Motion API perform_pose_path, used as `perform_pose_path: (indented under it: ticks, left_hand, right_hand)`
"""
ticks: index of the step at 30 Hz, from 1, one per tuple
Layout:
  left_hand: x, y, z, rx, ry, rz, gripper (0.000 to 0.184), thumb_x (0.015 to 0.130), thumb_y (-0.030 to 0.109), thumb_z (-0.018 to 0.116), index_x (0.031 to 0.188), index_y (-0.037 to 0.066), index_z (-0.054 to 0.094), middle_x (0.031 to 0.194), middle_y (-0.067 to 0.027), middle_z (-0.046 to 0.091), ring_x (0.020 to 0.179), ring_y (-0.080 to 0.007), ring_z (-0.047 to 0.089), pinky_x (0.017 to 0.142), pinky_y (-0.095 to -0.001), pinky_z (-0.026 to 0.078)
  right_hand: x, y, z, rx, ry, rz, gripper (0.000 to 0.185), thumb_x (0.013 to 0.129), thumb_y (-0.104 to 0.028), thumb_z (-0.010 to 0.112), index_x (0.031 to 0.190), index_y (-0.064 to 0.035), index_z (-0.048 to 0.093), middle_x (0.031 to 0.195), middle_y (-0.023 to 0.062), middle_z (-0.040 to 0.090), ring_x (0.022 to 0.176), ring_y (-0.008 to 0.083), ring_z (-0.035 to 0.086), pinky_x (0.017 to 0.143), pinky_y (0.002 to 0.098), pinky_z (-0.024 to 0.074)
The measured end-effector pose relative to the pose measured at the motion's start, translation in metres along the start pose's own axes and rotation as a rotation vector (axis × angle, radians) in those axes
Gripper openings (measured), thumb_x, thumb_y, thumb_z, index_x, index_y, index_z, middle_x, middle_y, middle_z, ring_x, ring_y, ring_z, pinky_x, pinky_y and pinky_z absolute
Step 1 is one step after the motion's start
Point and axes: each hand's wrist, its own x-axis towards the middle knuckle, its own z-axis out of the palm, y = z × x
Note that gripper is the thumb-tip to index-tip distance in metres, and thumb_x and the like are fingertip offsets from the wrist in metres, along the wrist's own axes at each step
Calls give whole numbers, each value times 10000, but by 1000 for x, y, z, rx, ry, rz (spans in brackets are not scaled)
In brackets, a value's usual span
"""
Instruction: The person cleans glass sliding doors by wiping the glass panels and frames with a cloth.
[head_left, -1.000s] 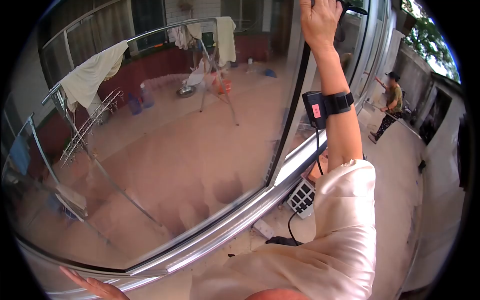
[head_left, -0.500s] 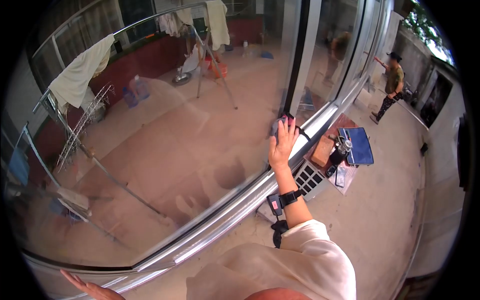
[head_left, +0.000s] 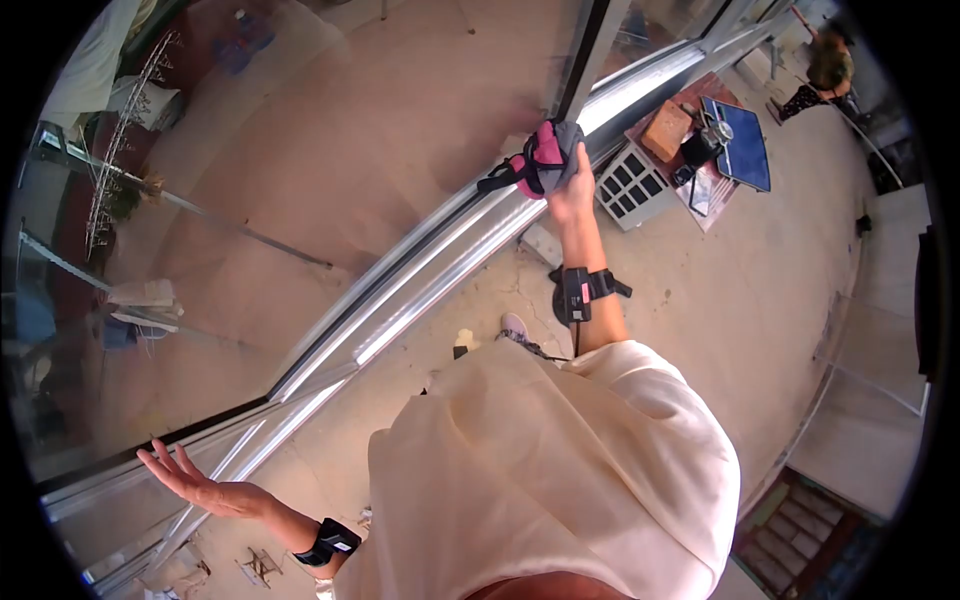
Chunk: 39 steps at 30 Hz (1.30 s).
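Observation:
My right hand (head_left: 573, 195) is closed on a pink and grey cloth pad (head_left: 546, 158) with black straps. The pad's pink and strapped side faces up, and my fingers are mostly hidden behind it. It is held by the lower edge of the large glass pane (head_left: 400, 130), near the upright frame bar; whether it touches the glass I cannot tell. At the lower left my left hand (head_left: 205, 488) is open, palm up with fingers apart, beside the metal window frame (head_left: 330, 385). Nothing lies in it.
To the right, a small stand (head_left: 632, 187) bears a brick (head_left: 667, 131), a dark jar (head_left: 700, 148) and a blue tablet-like panel (head_left: 742, 145). Another person (head_left: 828, 65) stands at the far right. A drying rack (head_left: 200, 208) shows behind the glass.
My right hand has gone from lying flat over the pad at the glass to gripping it, turned over, lower down. My left hand has come further into view. The camera has tilted down.

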Motion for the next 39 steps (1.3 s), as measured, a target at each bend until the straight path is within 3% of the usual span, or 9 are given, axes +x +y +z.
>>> perform_pose_path:
  ticks: [5, 9, 12, 15, 18, 22, 27, 34, 39]
  left_hand:
    - [-26, 46, 45, -345, -471, -18, 770, 940, 608, 295, 1409, -3, 321, 1410, -213, 397, 1119, -323, 562, 904, -405, 451]
    - [-37, 95, 116, -579, -892, 29, 596, 871, 274, 618, 1368, 22, 406, 1399, -154, 438, 1179, -280, 542, 949, -385, 445]
    - [-58, 126, 172, -686, -1069, -35, 622, 868, 186, 633, 1414, 75, 358, 1416, -105, 437, 1236, -252, 497, 1001, -379, 407]
    - [-77, 151, 220, -732, -1118, -193, 610, 900, 219, 611, 1419, 50, 337, 1418, -125, 428, 1255, -241, 476, 1015, -366, 390]
    - [-87, 174, 247, -1128, -1140, -705, 587, 918, 272, 604, 1379, -8, 373, 1349, -152, 483, 1211, -171, 489, 1010, -302, 359]
    - [-95, 186, 265, -1129, -1257, -719, 393, 907, 273, 626, 1200, 20, 552, 1071, -21, 612, 996, -84, 541, 926, -272, 402]
    - [-120, 171, 269, -943, -1115, -814, 312, 867, 169, 677, 1093, -19, 573, 1001, -46, 634, 878, -73, 587, 744, -219, 474]
    - [-130, 158, 262, -896, -1048, -632, 271, 859, 243, 690, 801, 49, 510, 712, 48, 491, 668, -23, 407, 554, -204, 337]
    - [-115, 138, 250, -1359, -1315, -1221, 549, 952, 481, 459, 1316, 70, 453, 1192, -100, 579, 1029, -201, 607, 794, -348, 537]
  right_hand:
    - [-71, -23, 48, 367, -421, 310, 660, 950, -506, 372, 1375, 0, 360, 1361, 207, 439, 1254, 401, 420, 1042, 492, 372]
    - [-94, -20, 62, 420, -562, 421, 735, 894, -501, 491, 1406, -6, 311, 1401, 220, 390, 1313, 407, 349, 1062, 497, 350]
    - [-101, -26, 67, 277, -542, 447, 721, 818, -305, 566, 1406, 13, 297, 1407, 236, 376, 1320, 402, 346, 1077, 489, 333]
    - [-108, -31, 67, 231, -481, 483, 743, 758, -205, 548, 1409, 31, 278, 1412, 261, 356, 1307, 397, 370, 1092, 480, 315]
    - [-106, -33, 46, 248, -324, 561, 630, 803, -226, 516, 1358, 34, 370, 1355, 232, 447, 1241, 354, 461, 1064, 456, 358]
    - [-104, -31, 28, 241, -328, 692, 516, 823, -205, 495, 1279, 33, 462, 1252, 173, 559, 1134, 304, 553, 1035, 426, 386]
    - [-100, -43, 22, -32, -328, 788, 475, 812, -161, 543, 1254, 7, 502, 1208, 126, 592, 1099, 253, 573, 992, 385, 418]
    - [-92, -29, 12, -834, -299, 470, 449, 841, -226, 688, 1238, -86, 532, 1003, 11, 642, 904, 107, 603, 720, 264, 494]
    - [-119, -14, 24, -826, -130, 299, 461, 867, -178, 663, 1270, -103, 453, 976, 7, 622, 882, 86, 579, 672, 234, 469]
